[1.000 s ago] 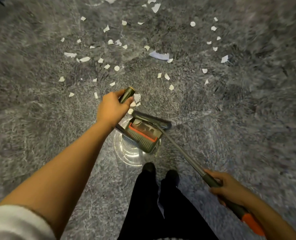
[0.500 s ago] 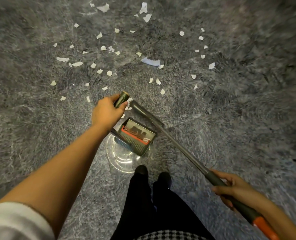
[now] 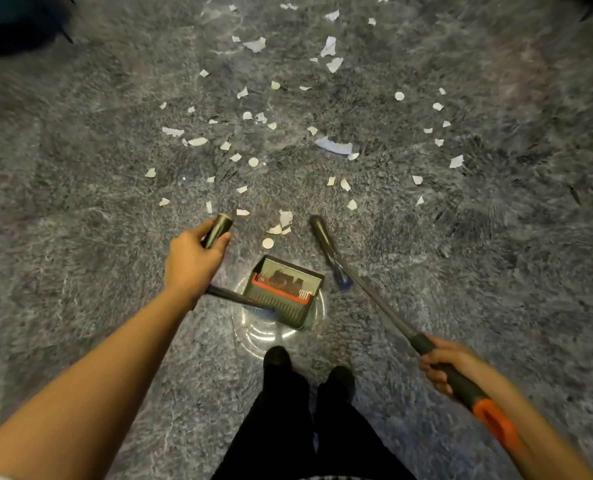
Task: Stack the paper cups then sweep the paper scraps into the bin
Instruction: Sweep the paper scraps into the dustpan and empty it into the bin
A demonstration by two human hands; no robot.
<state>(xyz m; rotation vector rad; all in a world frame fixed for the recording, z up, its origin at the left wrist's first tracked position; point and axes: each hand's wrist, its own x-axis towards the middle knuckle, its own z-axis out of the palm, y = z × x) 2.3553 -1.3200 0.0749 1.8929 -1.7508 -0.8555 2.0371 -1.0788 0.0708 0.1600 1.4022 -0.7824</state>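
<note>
Closest to us, our right hand (image 3: 451, 367) is wrapped round the grey grip of the broom (image 3: 374, 306), just above the orange end. Imo that's the right spot, far back on the pole where the leverage is. Just ahead of our shoes (image 3: 277, 358) sits the clear bin (image 3: 260, 337), with the dustpan (image 3: 284, 289) tipped over its mouth. Our left hand (image 3: 193, 261) is closed round the dustpan's handle near its top end. The broom head (image 3: 323, 237) is off to the right of the pan, not touching it. We can't tell if it's touching the carpet (image 3: 80, 202).

Now the paper scraps (image 3: 333, 146). We reckon they weigh nothing and are floppy, so they'll snag in that shaggy grey pile instead of sliding. Short firm strokes, with the pan's lip pressed into the pile, seem like the way to go. Flick too hard and they'll probably just hop over the pan.

Looks-wise they're white torn bits, mostly ragged, with a few neat round dots. The nearest handful lies just past the pan, between the two handles. The rest are scattered loosely farther out, with one bigger crumpled piece in the middle. No paper cups in view.
</note>
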